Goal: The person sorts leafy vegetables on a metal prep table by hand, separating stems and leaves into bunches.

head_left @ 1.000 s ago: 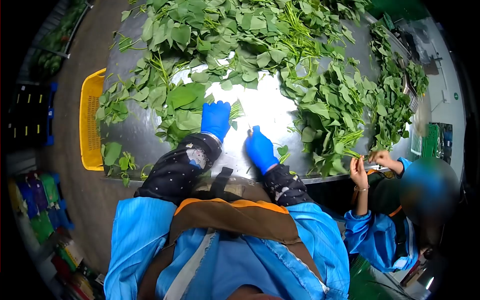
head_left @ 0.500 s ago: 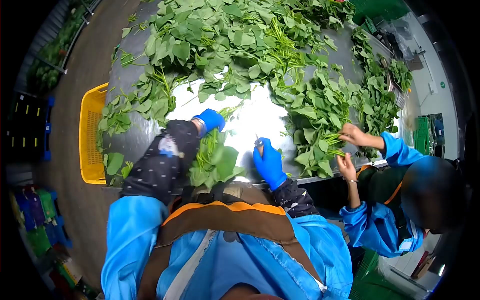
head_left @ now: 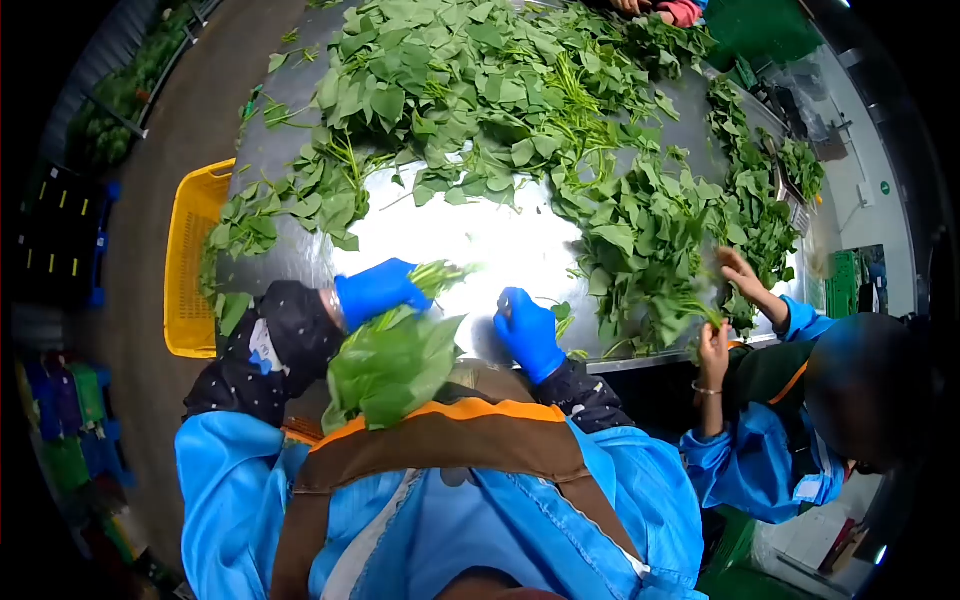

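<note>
My left hand (head_left: 375,290), in a blue glove, is closed around a bunch of leafy greens (head_left: 390,370). The cut-looking stem ends stick out past my fingers to the right, and the broad leaves hang toward my apron, slightly blurred. My right hand (head_left: 530,335), also gloved in blue, is a fist over the near edge of the metal table (head_left: 470,225). A small knife sits in it, its blade mostly hidden at this angle. A few loose leaf scraps (head_left: 562,318) lie beside that hand.
Heaped greens (head_left: 440,90) cover the far table, with another pile (head_left: 640,250) to the right. A yellow crate (head_left: 190,260) stands off the left edge. On the right, a co-worker's hands (head_left: 712,350) handle stems; another person's hand (head_left: 630,6) shows at the far edge.
My left hand has moved left and nearer my body, swinging the bunch of greens with it. My right hand has shifted slightly left; the knife blade shows less. The co-worker's hands have moved right.
</note>
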The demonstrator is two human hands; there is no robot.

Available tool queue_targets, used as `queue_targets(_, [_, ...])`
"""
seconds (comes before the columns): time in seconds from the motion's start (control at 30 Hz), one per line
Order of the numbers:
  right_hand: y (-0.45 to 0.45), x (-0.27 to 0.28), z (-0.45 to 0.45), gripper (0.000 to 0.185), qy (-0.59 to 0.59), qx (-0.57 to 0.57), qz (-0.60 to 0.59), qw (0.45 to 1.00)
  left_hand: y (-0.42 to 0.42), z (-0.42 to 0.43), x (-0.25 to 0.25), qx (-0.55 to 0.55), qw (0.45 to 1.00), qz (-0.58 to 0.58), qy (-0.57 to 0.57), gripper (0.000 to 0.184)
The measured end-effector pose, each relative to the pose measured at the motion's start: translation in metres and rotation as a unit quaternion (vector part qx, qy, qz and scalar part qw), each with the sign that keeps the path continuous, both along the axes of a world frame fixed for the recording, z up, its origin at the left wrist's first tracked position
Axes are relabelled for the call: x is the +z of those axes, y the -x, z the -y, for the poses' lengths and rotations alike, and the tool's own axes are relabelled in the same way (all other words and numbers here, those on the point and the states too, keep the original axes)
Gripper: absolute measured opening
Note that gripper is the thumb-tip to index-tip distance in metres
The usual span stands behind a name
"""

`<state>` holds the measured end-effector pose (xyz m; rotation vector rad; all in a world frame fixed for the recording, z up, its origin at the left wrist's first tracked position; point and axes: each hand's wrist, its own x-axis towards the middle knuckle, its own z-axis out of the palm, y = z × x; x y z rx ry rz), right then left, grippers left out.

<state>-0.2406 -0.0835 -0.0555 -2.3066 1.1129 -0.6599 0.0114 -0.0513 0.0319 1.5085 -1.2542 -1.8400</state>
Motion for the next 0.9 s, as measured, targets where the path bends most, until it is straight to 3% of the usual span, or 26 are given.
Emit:
queue_targets(0.03, [0.006, -0.004, -0.002, 0.023, 0.017, -0.004, -0.023, 1.0, 0.001, -0.005, 0.008, -0.013, 1.0, -0.002, 0.017, 0.014])
queue_targets(0.07, [0.014, -0.003, -0.001, 0.023, 0.037, -0.029, -0.057, 0.997, -0.003, -0.01, 0.023, 0.008, 0.996, -0.08, -0.027, 0.017])
queue_targets(0.1, [0.032, -0.004, 0.012, 0.023, -0.024, -0.078, -0.199, 0.977, -0.012, -0.016, 0.04, 0.029, 0.985, -0.156, -0.072, 0.019])
queue_targets(0.13, [0.061, -0.023, 0.021, 0.02, -0.176, -0.171, -0.137, 0.96, -0.021, -0.02, 0.048, 0.048, 0.965, -0.229, -0.118, 0.021])
queue_targets(0.17, [0.082, -0.04, 0.021, 0.017, -0.094, -0.168, -0.208, 0.959, -0.031, -0.019, 0.044, 0.052, 0.97, -0.206, -0.114, 0.024])
queue_targets(0.2, [0.075, -0.032, 0.022, 0.017, -0.071, -0.145, -0.179, 0.971, -0.04, -0.02, 0.039, 0.063, 0.974, -0.184, -0.116, 0.027])
queue_targets(0.23, [0.07, -0.014, 0.01, 0.016, -0.059, -0.131, -0.15, 0.978, -0.042, -0.013, 0.03, 0.008, 0.988, -0.144, -0.052, 0.032])
queue_targets(0.27, [0.061, 0.001, 0.013, 0.016, -0.03, -0.123, -0.112, 0.986, -0.032, -0.01, 0.037, 0.041, 0.994, -0.099, -0.017, 0.034])
queue_targets(0.33, [0.054, 0.004, 0.015, 0.016, -0.055, -0.141, -0.108, 0.983, -0.019, 0.001, 0.034, -0.039, 0.995, 0.019, 0.085, 0.037])
queue_targets(0.37, [0.057, 0.0, 0.016, 0.017, -0.06, -0.145, -0.109, 0.982, -0.011, 0.011, 0.034, -0.143, 0.935, 0.21, 0.247, 0.035])
queue_targets(0.4, [0.064, -0.004, 0.017, 0.018, -0.064, -0.144, -0.115, 0.981, 0.004, 0.021, 0.04, -0.207, 0.873, 0.319, 0.306, 0.033])
queue_targets(0.43, [0.075, -0.007, 0.018, 0.024, -0.095, -0.181, -0.139, 0.969, 0.016, 0.029, 0.044, -0.215, 0.812, 0.326, 0.434, 0.029])
queue_targets(0.53, [0.108, -0.029, 0.023, 0.031, -0.111, -0.246, -0.165, 0.949, 0.052, 0.057, -0.001, -0.327, 0.662, 0.464, 0.49, 0.029])
queue_targets(0.57, [0.111, -0.028, 0.023, 0.039, -0.112, -0.259, -0.177, 0.943, 0.054, 0.06, -0.039, -0.268, 0.653, 0.435, 0.56, 0.033])
queue_targets(0.6, [0.118, -0.033, 0.025, 0.042, -0.029, -0.237, -0.178, 0.955, 0.054, 0.058, -0.079, -0.207, 0.637, 0.403, 0.624, 0.038])
queue_targets(0.63, [0.125, -0.044, 0.029, 0.045, 0.053, -0.213, -0.177, 0.959, 0.051, 0.052, -0.101, -0.228, 0.689, 0.432, 0.536, 0.047])
queue_targets(0.67, [0.12, -0.04, 0.03, 0.049, 0.133, -0.187, -0.176, 0.957, 0.044, 0.046, -0.106, -0.211, 0.647, 0.466, 0.565, 0.052])
queue_targets(0.7, [0.12, -0.033, 0.028, 0.045, 0.172, -0.175, -0.183, 0.952, 0.038, 0.037, -0.113, -0.188, 0.656, 0.488, 0.544, 0.055])
queue_targets(0.73, [0.113, -0.021, 0.022, 0.04, 0.062, -0.173, -0.103, 0.977, 0.031, 0.024, -0.106, -0.166, 0.666, 0.509, 0.52, 0.059])
queue_targets(0.8, [0.09, -0.007, 0.02, 0.03, -0.152, -0.165, 0.073, 0.972, -0.006, -0.011, -0.085, -0.148, 0.758, 0.48, 0.415, 0.062])
queue_targets(0.83, [0.076, -0.007, 0.018, 0.018, -0.162, -0.143, 0.14, 0.966, -0.018, -0.021, -0.088, -0.11, 0.775, 0.466, 0.413, 0.06])
queue_targets(0.87, [0.064, -0.02, 0.021, 0.019, -0.254, -0.127, 0.197, 0.938, -0.022, -0.029, -0.087, -0.071, 0.791, 0.45, 0.409, 0.057])
queue_targets(0.9, [0.051, -0.028, 0.022, 0.021, -0.268, -0.134, 0.182, 0.936, -0.022, -0.033, -0.083, -0.013, 0.817, 0.417, 0.398, 0.046])
